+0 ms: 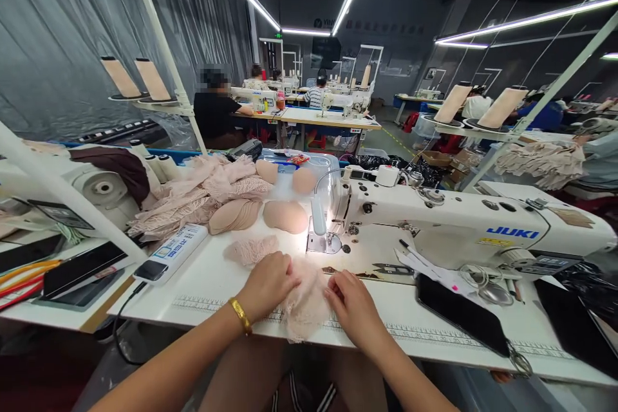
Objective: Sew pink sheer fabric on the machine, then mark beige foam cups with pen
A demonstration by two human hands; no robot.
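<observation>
A piece of pale pink lace fabric [307, 309] lies between my hands, over the front edge of the white sewing table. My left hand [268, 284], with a gold bracelet at the wrist, has its fingers closed on the fabric's left side. On the right side, my right hand [353, 306] pinches the lace with bent fingers. Just beyond the fabric is the lit needle area of the sewing machine [324, 241]. A smaller lace piece [252, 250] lies behind my left hand. Beige molded cups [284, 217] rest farther back, some in a stack [235, 215].
A heap of pink lace [203, 190] lies at the back left, near a white power strip [171, 254]. Thread snips [392, 269] and a black phone [461, 314] lie right of my hands. A printed ruler [212, 304] runs along the front edge. Other people sit at machines beyond.
</observation>
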